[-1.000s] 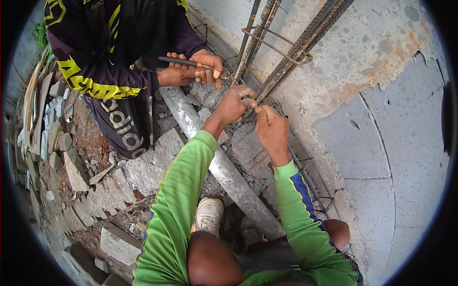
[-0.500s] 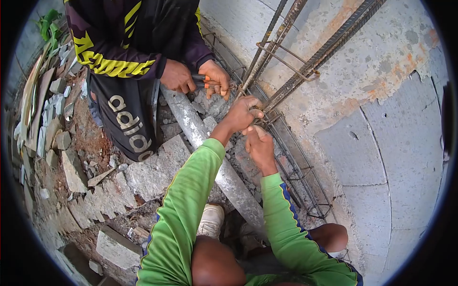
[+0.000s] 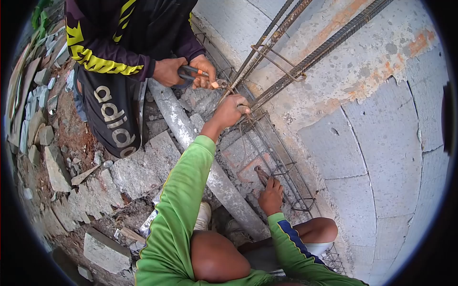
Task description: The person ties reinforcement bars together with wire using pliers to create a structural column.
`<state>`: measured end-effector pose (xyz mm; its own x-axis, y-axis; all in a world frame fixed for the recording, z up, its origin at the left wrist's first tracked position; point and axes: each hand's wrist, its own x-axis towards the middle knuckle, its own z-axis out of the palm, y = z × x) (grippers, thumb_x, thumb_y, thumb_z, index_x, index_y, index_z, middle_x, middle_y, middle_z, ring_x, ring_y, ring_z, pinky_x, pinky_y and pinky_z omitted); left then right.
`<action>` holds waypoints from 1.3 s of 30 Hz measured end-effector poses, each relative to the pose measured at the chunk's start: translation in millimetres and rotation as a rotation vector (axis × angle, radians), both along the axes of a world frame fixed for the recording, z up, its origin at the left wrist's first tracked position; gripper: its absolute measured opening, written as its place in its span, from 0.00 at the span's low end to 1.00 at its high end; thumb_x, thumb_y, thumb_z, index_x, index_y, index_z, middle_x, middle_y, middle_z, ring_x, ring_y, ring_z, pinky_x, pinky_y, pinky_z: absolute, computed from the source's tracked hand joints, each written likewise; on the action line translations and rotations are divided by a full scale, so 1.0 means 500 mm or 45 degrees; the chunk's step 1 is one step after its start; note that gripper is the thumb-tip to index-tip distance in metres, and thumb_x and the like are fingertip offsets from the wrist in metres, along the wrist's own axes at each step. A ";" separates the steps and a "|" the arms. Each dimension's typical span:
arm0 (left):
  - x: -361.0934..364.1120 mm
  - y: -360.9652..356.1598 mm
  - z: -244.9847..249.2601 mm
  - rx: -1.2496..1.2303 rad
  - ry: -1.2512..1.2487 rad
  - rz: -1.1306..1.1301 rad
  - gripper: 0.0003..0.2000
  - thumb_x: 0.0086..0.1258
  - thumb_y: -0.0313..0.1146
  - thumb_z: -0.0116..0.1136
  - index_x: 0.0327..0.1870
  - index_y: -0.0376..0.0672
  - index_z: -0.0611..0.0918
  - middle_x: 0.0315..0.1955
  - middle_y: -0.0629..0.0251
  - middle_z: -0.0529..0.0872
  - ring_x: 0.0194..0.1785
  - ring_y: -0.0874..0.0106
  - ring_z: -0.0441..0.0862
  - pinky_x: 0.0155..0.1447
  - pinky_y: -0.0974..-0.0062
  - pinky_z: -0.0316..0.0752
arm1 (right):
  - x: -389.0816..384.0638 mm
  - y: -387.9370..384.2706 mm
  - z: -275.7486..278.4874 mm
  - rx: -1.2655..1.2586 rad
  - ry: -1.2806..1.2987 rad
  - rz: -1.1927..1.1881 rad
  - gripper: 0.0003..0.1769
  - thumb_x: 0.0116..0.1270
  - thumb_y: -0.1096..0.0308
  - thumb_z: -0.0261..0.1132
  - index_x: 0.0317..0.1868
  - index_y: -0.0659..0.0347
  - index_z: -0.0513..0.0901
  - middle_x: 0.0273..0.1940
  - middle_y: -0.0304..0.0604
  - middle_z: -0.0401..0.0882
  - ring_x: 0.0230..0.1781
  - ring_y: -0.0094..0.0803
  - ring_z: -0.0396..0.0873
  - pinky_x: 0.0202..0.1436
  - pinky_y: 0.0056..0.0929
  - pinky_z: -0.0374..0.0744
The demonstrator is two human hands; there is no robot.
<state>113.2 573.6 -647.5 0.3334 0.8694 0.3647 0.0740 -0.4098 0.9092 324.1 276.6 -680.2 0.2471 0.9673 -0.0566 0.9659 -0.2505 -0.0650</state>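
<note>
My left hand [image 3: 230, 109] is closed at the foot of the upright rebar [image 3: 281, 86], where the bars meet the flat rebar cage [image 3: 279, 159]; what its fingers pinch is too small to make out. Lower down, beside the cage, my right hand [image 3: 272, 194] is wrapped round a dark metal tool [image 3: 261, 175], whose rusty head rests near the rubble. A thin wire [image 3: 245, 136] hangs in a loop below my left hand. Just above that hand, a co-worker's hands hold pliers [image 3: 193, 71] against the upright bars.
A grey pipe [image 3: 212, 176] runs diagonally under my left arm. Broken concrete blocks [image 3: 107, 248] and stone slabs [image 3: 57, 169] lie at the left. A block wall [image 3: 377, 157] stands at the right. The co-worker's knee [image 3: 112, 114] is at the upper left.
My right hand has moved down and away from my left hand and now holds the dark tool. The co-worker's pliers are nearer the bars. The whole view has shifted slightly.
</note>
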 end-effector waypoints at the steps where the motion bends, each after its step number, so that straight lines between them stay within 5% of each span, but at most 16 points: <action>1: 0.000 0.000 -0.001 -0.002 0.006 0.005 0.06 0.63 0.28 0.67 0.37 0.36 0.84 0.35 0.59 0.82 0.42 0.62 0.80 0.51 0.67 0.72 | -0.001 -0.002 -0.004 0.006 0.001 -0.010 0.33 0.58 0.68 0.67 0.65 0.66 0.69 0.57 0.57 0.70 0.61 0.60 0.68 0.58 0.57 0.71; 8: -0.030 0.018 0.024 -0.177 0.112 -0.143 0.06 0.70 0.28 0.59 0.41 0.35 0.84 0.37 0.59 0.82 0.43 0.64 0.80 0.53 0.69 0.72 | 0.043 0.019 0.009 -0.066 0.083 0.024 0.32 0.53 0.66 0.74 0.57 0.66 0.75 0.56 0.58 0.71 0.56 0.57 0.72 0.60 0.51 0.72; 15: -0.033 0.026 0.026 -0.148 0.154 -0.227 0.08 0.71 0.27 0.56 0.44 0.33 0.85 0.38 0.61 0.82 0.44 0.68 0.79 0.55 0.71 0.71 | 0.031 0.001 -0.019 0.089 0.132 0.025 0.26 0.55 0.64 0.70 0.51 0.65 0.73 0.47 0.61 0.75 0.51 0.58 0.76 0.52 0.55 0.76; 21: -0.031 0.022 0.024 -0.200 0.125 -0.245 0.08 0.73 0.25 0.55 0.46 0.33 0.84 0.34 0.68 0.77 0.34 0.75 0.75 0.43 0.75 0.71 | -0.012 0.032 0.039 -0.140 0.468 -0.349 0.26 0.55 0.62 0.70 0.48 0.71 0.73 0.41 0.64 0.83 0.42 0.64 0.82 0.48 0.53 0.80; 25: -0.027 0.028 0.019 -0.187 0.127 -0.220 0.08 0.73 0.25 0.55 0.46 0.33 0.84 0.34 0.70 0.76 0.32 0.78 0.72 0.38 0.77 0.69 | -0.013 0.049 0.052 -0.072 0.832 -0.351 0.20 0.55 0.66 0.68 0.46 0.69 0.82 0.33 0.57 0.84 0.35 0.55 0.84 0.45 0.45 0.82; 27: -0.028 0.028 0.022 -0.204 0.149 -0.218 0.08 0.73 0.25 0.55 0.45 0.33 0.84 0.34 0.71 0.76 0.32 0.78 0.73 0.38 0.77 0.69 | -0.020 0.085 0.150 -0.263 1.975 -0.679 0.25 0.57 0.68 0.66 0.56 0.67 0.79 0.31 0.47 0.80 0.30 0.43 0.81 0.41 0.42 0.83; 28: -0.028 0.028 0.026 -0.241 0.155 -0.208 0.08 0.71 0.24 0.56 0.46 0.32 0.84 0.37 0.65 0.80 0.39 0.72 0.76 0.47 0.75 0.70 | -0.025 0.100 0.206 -0.268 1.982 -0.685 0.25 0.57 0.68 0.66 0.56 0.67 0.79 0.31 0.47 0.80 0.30 0.43 0.81 0.41 0.42 0.83; 30: -0.030 0.022 0.032 -0.282 0.169 -0.203 0.09 0.69 0.23 0.56 0.46 0.32 0.85 0.40 0.59 0.84 0.46 0.65 0.80 0.55 0.72 0.72 | -0.039 0.120 0.291 -0.340 3.119 -0.617 0.23 0.59 0.77 0.61 0.57 0.63 0.77 0.33 0.44 0.77 0.31 0.35 0.78 0.31 0.41 0.81; 31: -0.031 0.021 0.035 -0.301 0.167 -0.203 0.09 0.69 0.22 0.56 0.46 0.32 0.85 0.40 0.59 0.84 0.45 0.66 0.80 0.55 0.73 0.72 | -0.051 0.122 0.293 -0.333 3.125 -0.617 0.23 0.59 0.77 0.61 0.57 0.63 0.77 0.33 0.44 0.77 0.31 0.35 0.78 0.31 0.41 0.81; 33: -0.027 0.024 0.041 -0.313 0.159 -0.204 0.09 0.69 0.22 0.56 0.45 0.32 0.85 0.39 0.60 0.83 0.45 0.66 0.80 0.54 0.73 0.72 | -0.069 0.123 0.296 -0.428 2.481 -0.585 0.28 0.63 0.74 0.62 0.65 0.66 0.70 0.34 0.41 0.75 0.31 0.32 0.77 0.31 0.40 0.81; 36: -0.027 0.023 0.030 -0.325 0.151 -0.192 0.08 0.69 0.21 0.55 0.45 0.32 0.85 0.37 0.61 0.82 0.43 0.67 0.79 0.53 0.75 0.71 | -0.087 0.124 0.221 -0.392 2.092 -0.538 0.24 0.65 0.77 0.58 0.63 0.64 0.72 0.32 0.41 0.73 0.31 0.30 0.77 0.32 0.38 0.82; 39: -0.031 0.020 0.025 -0.188 0.204 -0.171 0.09 0.72 0.24 0.54 0.47 0.32 0.84 0.34 0.72 0.77 0.33 0.79 0.75 0.39 0.77 0.72 | -0.091 0.144 0.167 -0.374 1.663 -0.490 0.27 0.64 0.77 0.56 0.66 0.65 0.71 0.30 0.44 0.74 0.32 0.33 0.79 0.38 0.37 0.80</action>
